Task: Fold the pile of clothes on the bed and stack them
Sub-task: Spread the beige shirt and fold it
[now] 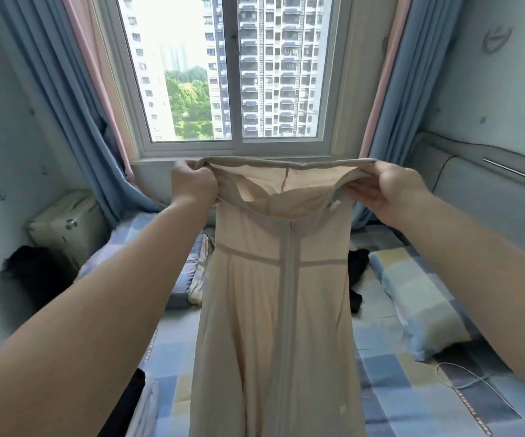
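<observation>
The dress (270,310) hangs in the air over the bed (412,405), stretched flat between two hands, zip facing this way. The left hand (193,181) has its fingers (206,176) curled tight round one top corner. The right hand (387,190) pinches the other corner, thumb above and fingers under the hem. The bed wears a blue and yellow checked sheet, with a matching pillow (425,307) on the right. Dark clothes (357,272) lie just behind the dress, and a white cable (463,378) loops near the pillow. Blue and pink curtains (75,89) frame the window (232,74), tower blocks outside. A cream case (65,228) sits by the left wall.
</observation>
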{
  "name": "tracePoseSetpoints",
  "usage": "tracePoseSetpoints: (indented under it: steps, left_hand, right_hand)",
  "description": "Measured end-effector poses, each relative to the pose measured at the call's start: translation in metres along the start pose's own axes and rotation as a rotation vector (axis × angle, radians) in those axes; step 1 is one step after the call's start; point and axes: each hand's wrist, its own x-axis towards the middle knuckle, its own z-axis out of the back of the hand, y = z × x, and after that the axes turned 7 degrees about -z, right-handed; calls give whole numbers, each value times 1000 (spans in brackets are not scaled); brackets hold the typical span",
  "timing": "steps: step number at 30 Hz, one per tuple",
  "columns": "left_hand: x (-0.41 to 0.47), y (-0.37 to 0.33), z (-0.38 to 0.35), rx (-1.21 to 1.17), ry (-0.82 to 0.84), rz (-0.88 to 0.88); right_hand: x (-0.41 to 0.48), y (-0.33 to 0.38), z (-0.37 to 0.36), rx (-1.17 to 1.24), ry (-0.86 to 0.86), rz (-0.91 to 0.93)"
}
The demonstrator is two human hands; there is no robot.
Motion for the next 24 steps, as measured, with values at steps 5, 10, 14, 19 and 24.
tracePoseSetpoints:
  steps: [5,10,14,19,24]
  left_hand:
    - [132,143,-62,11,28,192]
    - [229,297,-135,38,111,323]
    - [272,448,-179,50,125,462]
    - [292,609,-201,-12,232,586]
    - [240,720,-183,124,453,573]
  right_hand:
    - [154,-77,-66,-147,-41,-76]
    - [323,-203,-123,-330,-124,-118]
    - [424,-339,-149,-399,-162,-220]
    - [505,-500,-158,-267,-94,-434]
    - [511,-623,-126,-307,26,-614]
